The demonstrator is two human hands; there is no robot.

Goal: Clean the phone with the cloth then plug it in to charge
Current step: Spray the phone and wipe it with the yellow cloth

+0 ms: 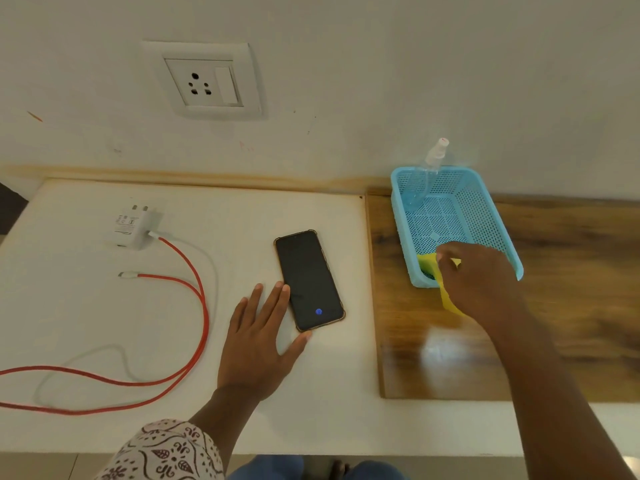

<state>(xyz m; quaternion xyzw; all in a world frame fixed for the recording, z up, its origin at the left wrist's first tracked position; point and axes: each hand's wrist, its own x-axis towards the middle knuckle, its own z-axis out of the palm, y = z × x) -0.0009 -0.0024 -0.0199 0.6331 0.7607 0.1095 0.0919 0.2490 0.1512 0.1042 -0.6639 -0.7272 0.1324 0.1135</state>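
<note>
- The step in hand looks like the very start: fetching the cloth [446, 299], with wiping and charging both not yet done.
- The right hand [474, 278] is curled closed around the yellow cloth at the near corner of the blue basket [505, 244]; part of the cloth sits inside the basket and part hangs over its rim onto the wooden board [450, 358]. The hand is blurred, so how firm the grip is I cannot say for certain.
- The left hand [258, 344] lies flat and spread on the white table [86, 341], holding nothing; its fingertips touch the left edge of the phone [309, 280] and the thumb rests at its near corner, seemingly to steady it.
- The phone lies face up near the table's right edge, screen dark apart from a small blue fingerprint mark.
- Next, by my reading, the cloth must be lifted clear of the basket and brought across to the screen while the left hand keeps the phone from sliding.
- Count: one phone, one cloth, one basket, one spray bottle [431, 164] (leaning in the basket's far corner), one white charger [133, 226] lying unplugged on the table, one red cable [204, 317] with its free plug [126, 274] near the charger, one wall socket [204, 83] above.
</note>
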